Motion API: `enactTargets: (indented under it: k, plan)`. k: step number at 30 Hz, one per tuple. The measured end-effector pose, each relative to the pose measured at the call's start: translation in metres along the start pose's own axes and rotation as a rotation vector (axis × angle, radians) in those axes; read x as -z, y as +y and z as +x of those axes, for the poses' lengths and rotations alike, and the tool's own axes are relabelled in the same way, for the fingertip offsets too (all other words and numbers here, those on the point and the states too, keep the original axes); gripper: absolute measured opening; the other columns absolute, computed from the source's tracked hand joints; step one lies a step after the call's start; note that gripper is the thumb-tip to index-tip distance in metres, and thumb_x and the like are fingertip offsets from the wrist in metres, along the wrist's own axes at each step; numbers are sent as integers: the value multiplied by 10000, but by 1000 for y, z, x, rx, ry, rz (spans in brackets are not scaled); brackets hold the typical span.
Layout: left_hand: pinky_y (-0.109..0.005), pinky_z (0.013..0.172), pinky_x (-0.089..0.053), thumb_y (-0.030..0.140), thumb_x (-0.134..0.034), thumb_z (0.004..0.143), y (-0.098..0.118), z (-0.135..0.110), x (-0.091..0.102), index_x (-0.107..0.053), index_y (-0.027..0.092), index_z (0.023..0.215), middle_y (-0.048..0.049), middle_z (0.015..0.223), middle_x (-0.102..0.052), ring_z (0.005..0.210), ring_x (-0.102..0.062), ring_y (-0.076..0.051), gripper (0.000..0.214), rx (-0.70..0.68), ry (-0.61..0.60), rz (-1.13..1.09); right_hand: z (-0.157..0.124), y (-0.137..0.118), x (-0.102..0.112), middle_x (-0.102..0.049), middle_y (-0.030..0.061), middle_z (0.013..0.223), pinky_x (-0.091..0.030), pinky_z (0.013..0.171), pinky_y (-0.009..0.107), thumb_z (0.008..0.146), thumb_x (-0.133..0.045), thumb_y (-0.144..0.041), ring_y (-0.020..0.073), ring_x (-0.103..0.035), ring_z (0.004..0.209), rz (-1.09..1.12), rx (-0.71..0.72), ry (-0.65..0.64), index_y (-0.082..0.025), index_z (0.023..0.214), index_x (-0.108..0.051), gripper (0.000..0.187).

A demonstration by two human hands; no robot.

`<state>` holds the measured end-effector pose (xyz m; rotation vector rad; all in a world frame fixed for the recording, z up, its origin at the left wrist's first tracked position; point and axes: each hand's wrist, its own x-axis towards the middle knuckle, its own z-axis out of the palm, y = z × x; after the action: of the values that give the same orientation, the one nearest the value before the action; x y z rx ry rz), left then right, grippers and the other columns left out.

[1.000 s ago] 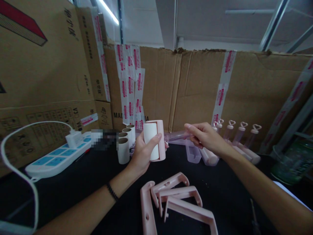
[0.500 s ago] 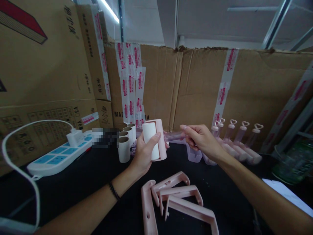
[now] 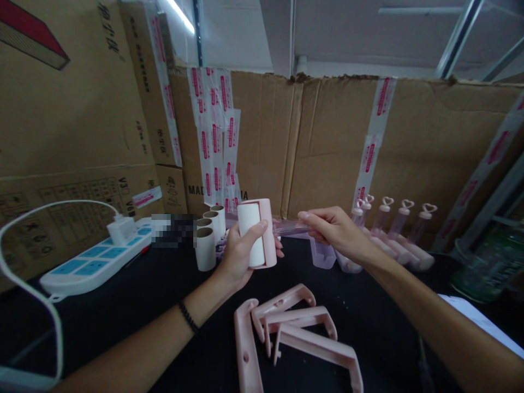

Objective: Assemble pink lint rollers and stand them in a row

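My left hand (image 3: pixel 241 248) is wrapped around a lint roller (image 3: pixel 268 234), a white paper roll set in a pale pink frame, held upright above the black table. A see-through handle (image 3: pixel 287 227) runs sideways from behind the pink frame to my right hand (image 3: pixel 327 226). The right fingers are pinched closed around its far end, which they hide. Below both hands lie several loose pink bracket-shaped frames (image 3: pixel 313 344), partly overlapping. White paper rolls (image 3: pixel 205 251) with brown cores stand just left of my left hand.
Several lint rollers with heart-tipped clear handles (image 3: pixel 399 221) lie at the right, near a lilac plastic tray (image 3: pixel 323 255). A power strip (image 3: pixel 94 262) with a plugged-in white cable is at left. Cardboard walls (image 3: pixel 327 147) close the back; a green container (image 3: pixel 485 273) stands far right.
The whole view has shifted slightly. Both hands keep their hold on the lint roller and its handle, with hardly any movement between them.
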<state>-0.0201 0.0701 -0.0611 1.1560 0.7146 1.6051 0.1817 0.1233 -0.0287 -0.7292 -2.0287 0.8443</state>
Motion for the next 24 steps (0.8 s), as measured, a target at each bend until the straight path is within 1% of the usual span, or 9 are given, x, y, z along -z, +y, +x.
enactTargets:
  k: [3,5,7,9,11,13,15,19,24]
  plan:
    - [-272,477,-564,441,-745,790,-2,2,1,-629,116,941,-80,674,-718,514,-672,-187,376,45,-16,4,-2,-9,11,-449,-25,573,-290,522,251,1008,-461,-555,100,-396,541,-232,102,-106,-156,697,-632,534]
    - [-266,475,-561,460,-726,803,-3,2,1,-638,109,963,-101,693,-731,522,-678,-191,395,77,-33,7,-5,-18,16,-535,-8,640,-317,555,249,1016,-463,-536,109,-443,585,-347,153,-174,-155,817,-701,492]
    - [-278,493,-575,462,-727,799,-4,0,-1,-641,106,986,-106,700,-732,543,-686,-197,410,112,-52,-6,-7,-26,18,-592,0,697,-323,569,245,1012,-489,-526,112,-461,604,-427,181,-243,-160,960,-734,444]
    - [-294,507,-589,446,-744,785,-4,-2,-2,-644,105,1014,-92,689,-722,545,-686,-198,423,136,-75,-17,-10,-31,17,-608,0,710,-315,567,244,1012,-503,-517,110,-461,595,-488,193,-309,-158,1042,-734,429]
    - [-294,506,-589,432,-755,778,-2,-5,-4,-650,102,1049,-79,679,-713,531,-679,-193,440,146,-106,-14,-12,-33,16,-588,-6,677,-300,559,248,1016,-503,-510,107,-448,572,-545,200,-347,-148,1029,-730,428]
    - [-287,501,-584,421,-755,779,0,-7,-5,-652,101,1078,-74,677,-708,521,-673,-186,450,147,-130,-10,-14,-31,15,-571,-12,660,-293,557,250,1012,-519,-500,105,-444,564,-570,218,-358,-148,996,-722,407]
    - [-281,497,-578,417,-751,782,1,-9,-7,-649,100,1086,-72,668,-703,520,-668,-182,451,147,-143,-13,-14,-28,14,-560,-18,651,-294,558,248,1010,-534,-484,102,-433,558,-563,240,-340,-151,962,-713,381]
    - [-278,480,-560,424,-741,787,3,-11,-9,-633,109,1087,-66,648,-697,499,-654,-180,448,149,-126,-31,-13,-22,13,-599,0,681,-315,561,243,1002,-544,-488,108,-447,569,-527,282,-297,-159,949,-709,371]
    - [-272,456,-536,441,-726,797,3,-12,-10,-628,125,1040,-64,626,-693,472,-637,-179,410,145,-145,-48,-14,-18,13,-698,52,815,-392,614,243,985,-582,-473,132,-545,641,-485,315,-250,-165,1049,-724,345]
